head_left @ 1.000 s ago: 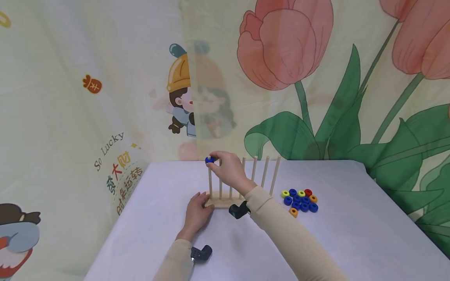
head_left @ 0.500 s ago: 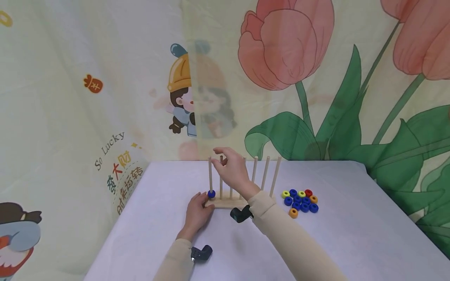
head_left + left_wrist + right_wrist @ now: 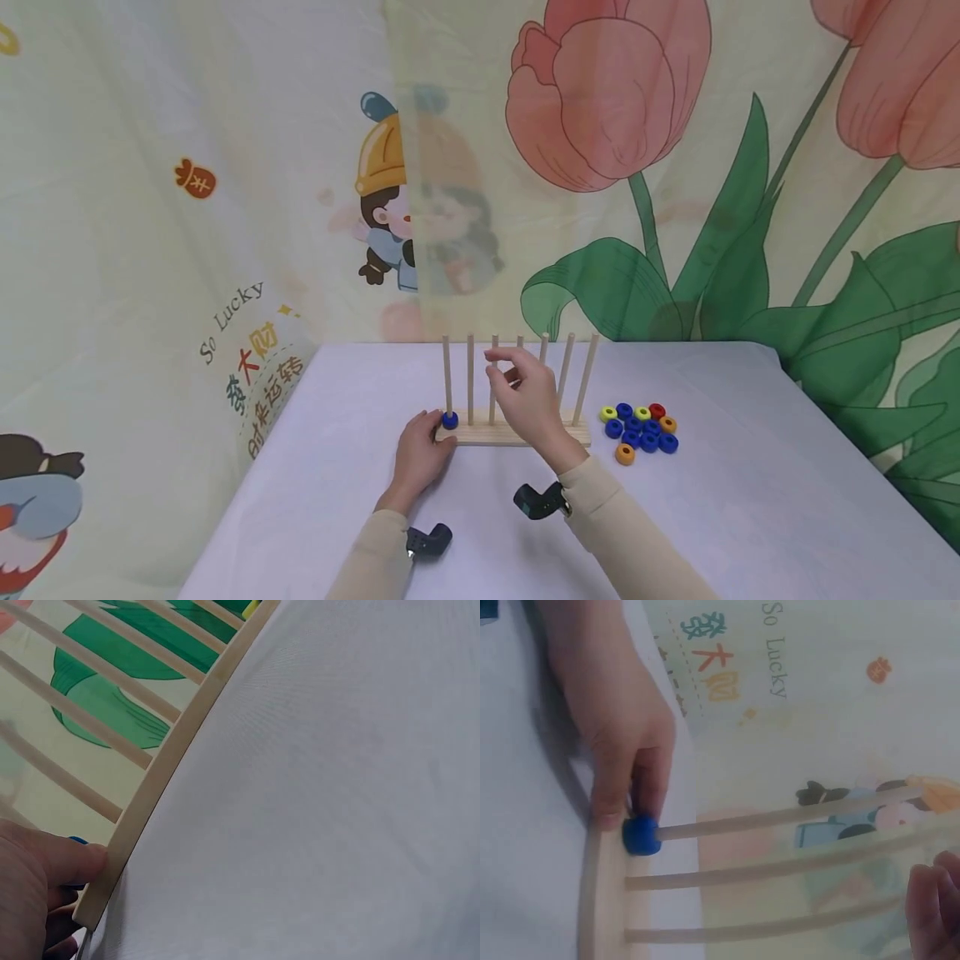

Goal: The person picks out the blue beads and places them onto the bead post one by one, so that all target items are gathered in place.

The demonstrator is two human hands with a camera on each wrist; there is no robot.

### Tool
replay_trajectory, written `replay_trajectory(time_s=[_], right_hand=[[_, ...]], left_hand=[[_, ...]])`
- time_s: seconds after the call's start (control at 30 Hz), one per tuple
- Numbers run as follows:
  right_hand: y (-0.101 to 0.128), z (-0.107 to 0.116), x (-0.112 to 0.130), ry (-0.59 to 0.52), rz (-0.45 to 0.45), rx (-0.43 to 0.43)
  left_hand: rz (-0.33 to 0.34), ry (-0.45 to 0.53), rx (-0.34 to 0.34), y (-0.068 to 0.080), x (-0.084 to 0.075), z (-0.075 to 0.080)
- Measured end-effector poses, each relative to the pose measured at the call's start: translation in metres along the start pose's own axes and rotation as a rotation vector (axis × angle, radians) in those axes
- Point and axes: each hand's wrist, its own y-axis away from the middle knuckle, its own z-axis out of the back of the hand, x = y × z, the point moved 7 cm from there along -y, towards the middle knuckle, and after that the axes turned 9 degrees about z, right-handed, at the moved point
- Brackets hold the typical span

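Observation:
A wooden peg stand [image 3: 480, 434] with several upright pegs sits on the white-covered table. At the bottom of its leftmost peg rests a blue bead [image 3: 450, 421], which the right wrist view shows against the base. My left hand [image 3: 417, 457] grips the left end of the base; in the left wrist view the thumb [image 3: 79, 862] lies on the front edge and the other fingers go behind. In front of the middle pegs, my right hand [image 3: 528, 402] is raised with nothing between its loosely bent fingers and thumb.
To the right of the stand lies a group of loose beads: several blue beads [image 3: 633, 425], two yellow, a red bead [image 3: 657, 411] and two orange, one orange bead [image 3: 625, 454] nearest me. A printed curtain [image 3: 465, 125] hangs behind the table.
The blue bead left my right hand at the top of the leftmost peg and slid down to the base. My right hand then moved right and slightly down; my left hand stayed put.

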Motion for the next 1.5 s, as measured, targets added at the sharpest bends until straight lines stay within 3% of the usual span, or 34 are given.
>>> replay_trajectory(time_s=[0.27,0.5,1.0,1.27,1.5], right_hand=[[0.050,0.025,-0.037,-0.054,-0.216,-0.098],[0.084,0.051,-0.072,0.024,-0.396,-0.127],[0.123,0.111,-0.107,0.206,-0.590,-0.158],[0.138,0.158,-0.123,0.269,-0.675,-0.307],[0.152,0.189,-0.135,0.305,-0.821,-0.365]], left_hand=[[-0.024,0.014,-0.017,0.001,0.001,0.000],[-0.029,0.021,-0.007,0.001,0.000,0.000],[-0.014,0.026,-0.003,0.000,0.000,0.001],[-0.034,0.021,0.006,-0.002,-0.004,-0.004],[-0.014,0.027,-0.010,0.000,-0.003,0.001]])
